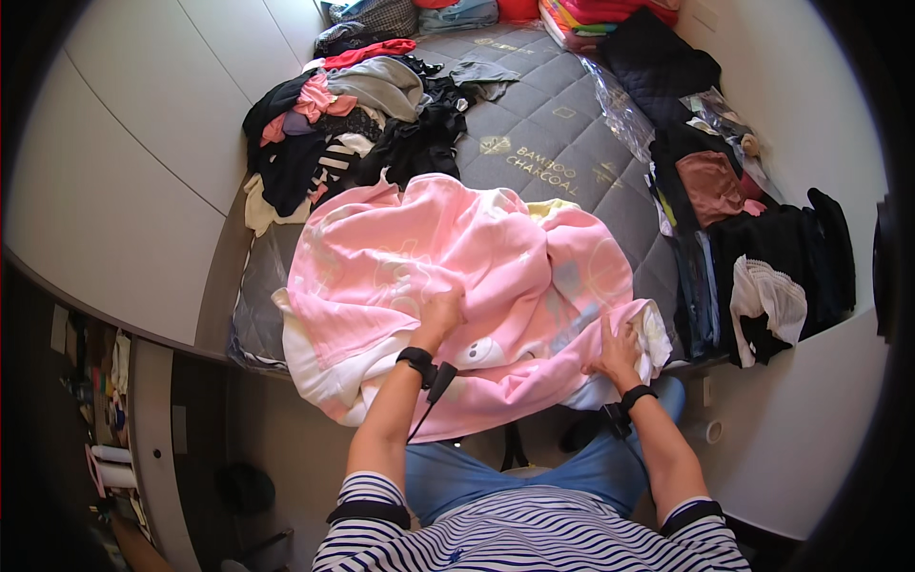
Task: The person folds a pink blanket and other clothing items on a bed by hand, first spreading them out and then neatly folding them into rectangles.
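Observation:
A pink printed blanket [479,250] with a white underside lies crumpled over the near edge of the mattress and hangs down towards my lap. My left hand [443,314] presses into the middle of it, fingers curled and partly hidden by the folds; whether it grips the cloth is unclear. Towards the blanket's right end, my right hand [616,350] rests with fingers spread on the pink fabric, beside a bunched white corner [654,343]. A small yellowish patch of cloth [554,209] shows at the far edge of the blanket.
Mixed clothes [379,93] are heaped on the left of the grey quilted mattress [529,129]. Along the right side lie dark garments [779,243], a white lace-edged piece [768,300] and clear plastic [618,100]. Packed bundles [457,16] stand at the far end. A white cabinet [136,157] borders the left.

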{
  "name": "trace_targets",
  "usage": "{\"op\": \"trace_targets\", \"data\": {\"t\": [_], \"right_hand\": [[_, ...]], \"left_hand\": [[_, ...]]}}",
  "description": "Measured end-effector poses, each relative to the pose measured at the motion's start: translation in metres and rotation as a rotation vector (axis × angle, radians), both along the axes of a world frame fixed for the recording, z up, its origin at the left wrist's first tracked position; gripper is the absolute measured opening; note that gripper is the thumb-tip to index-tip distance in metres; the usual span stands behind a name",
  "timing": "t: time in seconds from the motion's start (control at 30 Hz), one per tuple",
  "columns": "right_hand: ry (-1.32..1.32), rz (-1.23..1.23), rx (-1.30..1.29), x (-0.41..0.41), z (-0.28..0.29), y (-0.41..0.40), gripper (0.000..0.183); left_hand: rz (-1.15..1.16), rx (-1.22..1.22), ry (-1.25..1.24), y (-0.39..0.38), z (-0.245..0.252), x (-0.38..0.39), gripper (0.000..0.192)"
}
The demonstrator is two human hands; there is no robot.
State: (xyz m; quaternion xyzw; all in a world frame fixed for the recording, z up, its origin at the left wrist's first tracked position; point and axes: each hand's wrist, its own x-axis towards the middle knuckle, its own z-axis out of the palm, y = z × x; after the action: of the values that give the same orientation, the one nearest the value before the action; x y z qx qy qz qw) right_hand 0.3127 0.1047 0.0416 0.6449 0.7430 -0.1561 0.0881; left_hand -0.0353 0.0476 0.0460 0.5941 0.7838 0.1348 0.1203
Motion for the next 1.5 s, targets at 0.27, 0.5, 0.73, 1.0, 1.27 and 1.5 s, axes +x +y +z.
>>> {"op": "trace_targets", "data": {"t": [0.27, 0.5, 0.73, 1.0, 1.27, 1.5], "right_hand": [[-0.014, -0.008, 0.038, 0.000, 0.000, 0.004, 0.122], [-0.062, 0.031, 0.056, 0.000, 0.003, -0.001, 0.119], [0.154, 0.097, 0.232, 0.016, -0.013, -0.029, 0.089], [0.457, 0.136, -0.135, 0.014, 0.016, -0.115, 0.047], [0.863, -0.320, -1.102, -0.005, -0.024, -0.108, 0.051], [1.339, -0.527, -1.116, -0.006, -0.038, -0.105, 0.032]], "left_hand": [[-0.283, -0.178, -0.239, -0.041, 0.027, -0.017, 0.012], [-0.469, -0.972, -0.716, -0.149, 0.082, 0.015, 0.014], [-0.508, -0.492, -0.613, -0.130, 0.080, 0.002, 0.017], [-0.306, 0.163, -0.118, -0.005, -0.005, -0.021, 0.027], [0.068, -0.184, 0.126, -0.037, -0.014, -0.044, 0.016], [0.300, 0.013, -0.163, -0.115, 0.017, -0.107, 0.014]]}}
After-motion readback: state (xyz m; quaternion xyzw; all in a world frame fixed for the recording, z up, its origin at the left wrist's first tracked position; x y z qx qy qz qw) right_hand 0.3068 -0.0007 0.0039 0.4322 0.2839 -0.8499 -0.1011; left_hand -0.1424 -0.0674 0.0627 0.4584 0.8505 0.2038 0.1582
